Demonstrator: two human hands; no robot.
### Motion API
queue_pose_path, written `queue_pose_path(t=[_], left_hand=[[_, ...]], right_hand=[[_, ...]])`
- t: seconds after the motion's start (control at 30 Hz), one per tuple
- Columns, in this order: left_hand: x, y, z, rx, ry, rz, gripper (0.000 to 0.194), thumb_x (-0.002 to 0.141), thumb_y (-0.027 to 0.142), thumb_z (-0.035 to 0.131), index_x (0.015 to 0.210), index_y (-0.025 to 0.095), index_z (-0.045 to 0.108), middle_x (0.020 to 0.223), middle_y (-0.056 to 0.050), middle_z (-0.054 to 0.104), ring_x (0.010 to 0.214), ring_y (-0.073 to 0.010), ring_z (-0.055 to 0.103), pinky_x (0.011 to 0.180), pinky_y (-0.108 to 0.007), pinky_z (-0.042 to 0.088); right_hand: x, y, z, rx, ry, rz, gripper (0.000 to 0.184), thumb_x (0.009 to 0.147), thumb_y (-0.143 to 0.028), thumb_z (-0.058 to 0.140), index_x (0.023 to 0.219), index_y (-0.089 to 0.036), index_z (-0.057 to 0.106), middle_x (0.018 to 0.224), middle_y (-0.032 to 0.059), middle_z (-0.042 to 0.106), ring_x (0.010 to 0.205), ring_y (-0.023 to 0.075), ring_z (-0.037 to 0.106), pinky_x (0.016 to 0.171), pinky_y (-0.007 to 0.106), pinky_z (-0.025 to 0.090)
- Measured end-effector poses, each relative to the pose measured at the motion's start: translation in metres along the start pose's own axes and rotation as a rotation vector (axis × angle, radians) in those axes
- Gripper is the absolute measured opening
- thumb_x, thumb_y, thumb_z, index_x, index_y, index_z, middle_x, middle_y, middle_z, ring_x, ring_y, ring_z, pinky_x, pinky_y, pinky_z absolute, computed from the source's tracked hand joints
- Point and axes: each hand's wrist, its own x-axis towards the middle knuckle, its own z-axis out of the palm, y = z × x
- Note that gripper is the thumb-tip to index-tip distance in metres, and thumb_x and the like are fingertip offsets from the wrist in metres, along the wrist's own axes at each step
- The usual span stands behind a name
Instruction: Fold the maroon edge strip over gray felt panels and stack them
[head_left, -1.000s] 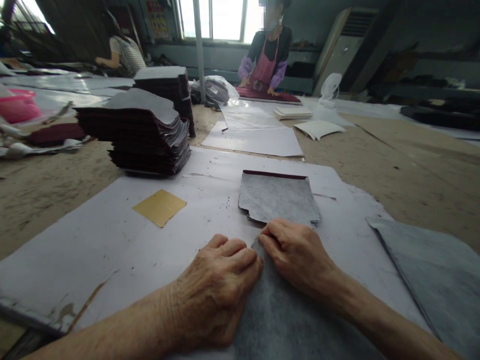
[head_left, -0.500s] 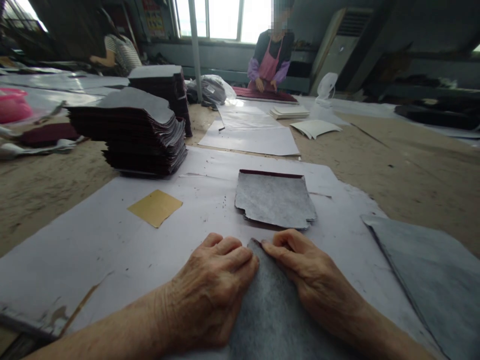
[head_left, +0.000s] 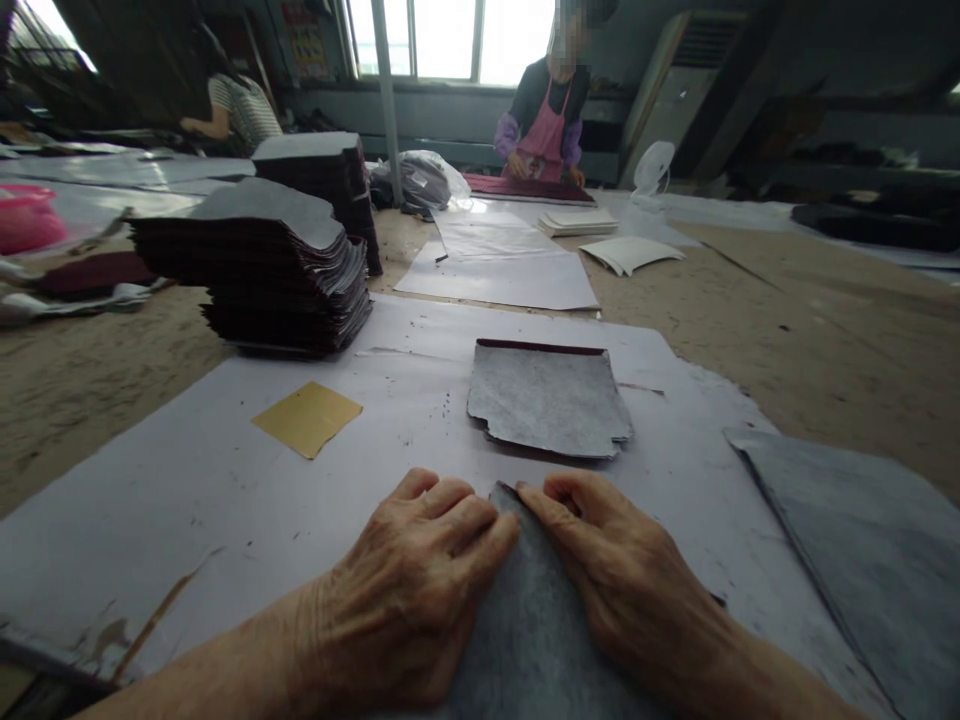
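Between my hands lies a grey fabric-backed piece (head_left: 536, 620), its narrow tip pointing away from me. My left hand (head_left: 420, 580) is closed, with curled fingers pressed along the left side of the tip. My right hand (head_left: 622, 560) pinches the tip's right edge between thumb and curled fingers. Just beyond them rests a small stack of grey cut pieces (head_left: 551, 400) with a dark red folded strip along its far edge. Off to the right is a larger grey sheet (head_left: 870, 540). The near end of the held piece runs out of view.
White paper (head_left: 247, 520) covers the table under my hands, with a yellow square (head_left: 309, 418) on it. Tall stacks of dark red, grey-topped pieces (head_left: 262, 260) stand at the left. White cards (head_left: 630, 252) lie farther back. A co-worker in a pink apron (head_left: 544, 135) stands across the table.
My hands stay at the tip of the grey piece, with the left thumb slightly shifted along it. Across the table, the co-worker's hands have moved apart.
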Motion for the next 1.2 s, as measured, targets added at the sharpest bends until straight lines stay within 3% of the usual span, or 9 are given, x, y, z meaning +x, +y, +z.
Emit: queue_pose_path(t=[0.17,0.6,0.73,0.83,0.93,1.03,1.2], left_hand=[[0.001,0.0,0.001,0.0,-0.002,0.001,0.025,0.069,0.016,0.05,0.093,0.011,0.052,0.09,-0.008,0.055,0.082,-0.0218,0.048,0.073,-0.04,0.041],[0.001,0.0,0.003,-0.009,-0.02,-0.011,0.034,0.067,0.016,0.051,0.101,0.009,0.053,0.091,-0.008,0.054,0.083,-0.0224,0.047,0.074,-0.041,0.041],[0.001,0.0,0.001,-0.008,-0.012,-0.013,0.026,0.071,0.015,0.049,0.096,0.012,0.054,0.091,-0.008,0.055,0.083,-0.0222,0.048,0.074,-0.041,0.04],[0.001,0.0,0.0,-0.002,0.004,-0.009,0.021,0.076,0.015,0.046,0.094,0.013,0.055,0.093,-0.008,0.056,0.084,-0.0219,0.048,0.074,-0.041,0.04],[0.0,0.0,0.0,-0.004,0.048,0.006,0.025,0.079,0.014,0.044,0.101,0.014,0.055,0.094,-0.008,0.056,0.084,-0.0211,0.05,0.073,-0.04,0.041],[-0.001,0.0,0.001,-0.018,0.082,0.011,0.028,0.081,0.013,0.043,0.107,0.016,0.054,0.095,-0.008,0.057,0.085,-0.0206,0.051,0.074,-0.041,0.044],[-0.001,-0.008,0.001,-0.033,0.205,-0.038,0.042,0.083,0.015,0.046,0.124,0.016,0.044,0.115,-0.012,0.05,0.103,-0.0216,0.049,0.084,-0.04,0.048]], right_hand=[[0.005,-0.003,-0.004,-0.07,-0.098,-0.051,0.044,0.079,-0.006,0.036,0.12,-0.009,0.05,0.092,0.0124,0.052,0.08,0.0194,0.051,0.068,0.035,0.051],[0.009,-0.011,0.004,-0.225,-0.073,-0.053,0.049,0.077,-0.006,0.033,0.124,-0.009,0.047,0.084,0.012,0.051,0.069,0.0188,0.049,0.057,0.034,0.049],[0.013,-0.009,-0.006,-0.092,-0.145,0.035,0.054,0.075,-0.005,0.036,0.127,-0.017,0.044,0.093,0.0098,0.051,0.074,0.0163,0.052,0.065,0.032,0.05],[0.004,-0.006,-0.016,-0.014,-0.004,0.11,0.039,0.08,-0.007,0.037,0.116,-0.014,0.051,0.096,0.0091,0.054,0.08,0.0154,0.054,0.073,0.031,0.05],[-0.014,-0.004,-0.025,-0.162,0.085,0.197,0.017,0.08,-0.017,0.049,0.092,-0.014,0.06,0.085,0.0084,0.057,0.081,0.0211,0.055,0.071,0.038,0.049],[-0.028,-0.004,-0.033,-0.232,0.023,0.306,0.013,0.072,-0.021,0.06,0.083,-0.015,0.059,0.08,0.0073,0.058,0.077,0.0235,0.055,0.068,0.041,0.047],[-0.026,-0.008,-0.04,-0.083,-0.088,0.468,0.013,0.067,-0.013,0.063,0.075,-0.018,0.055,0.075,0.0025,0.057,0.071,0.0169,0.053,0.062,0.029,0.042]])
